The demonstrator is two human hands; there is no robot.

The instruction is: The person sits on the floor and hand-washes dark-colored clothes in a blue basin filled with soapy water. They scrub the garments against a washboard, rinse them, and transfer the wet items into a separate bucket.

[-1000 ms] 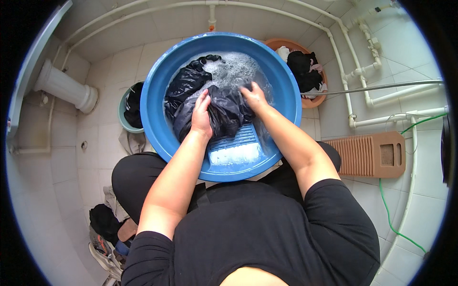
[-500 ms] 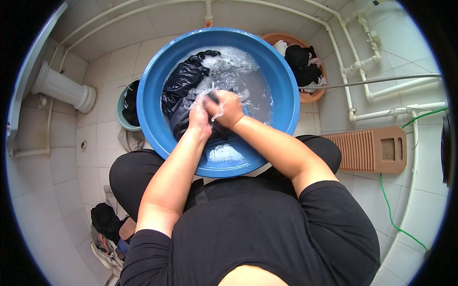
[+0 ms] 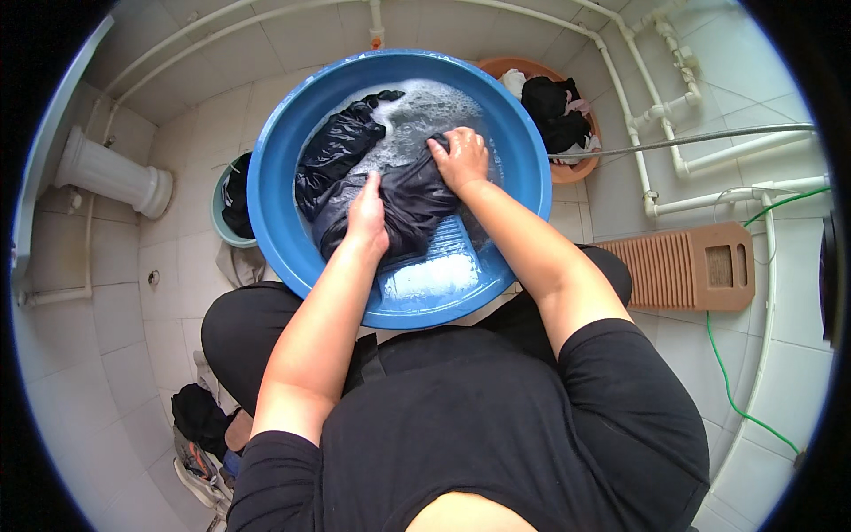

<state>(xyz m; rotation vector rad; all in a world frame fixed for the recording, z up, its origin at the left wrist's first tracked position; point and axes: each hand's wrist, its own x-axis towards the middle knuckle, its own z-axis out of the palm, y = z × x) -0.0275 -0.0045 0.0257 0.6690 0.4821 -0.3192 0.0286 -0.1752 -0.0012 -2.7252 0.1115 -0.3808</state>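
Scrubbing, probably — left hand (image 3: 368, 218) and right hand (image 3: 463, 160) gripping soaked black fabric (image 3: 418, 200) in a round blue plastic tub (image 3: 532, 177) — next rub needs pressure.

"What did you count?"
"Three tubs: one blue tub (image 3: 269, 195), one orange tub (image 3: 566, 172) and one pale green tub (image 3: 234, 236)."
"What else?"
"One loose brown washboard (image 3: 651, 270). Two hands: one left hand (image 3: 367, 222), one right hand (image 3: 462, 161)."
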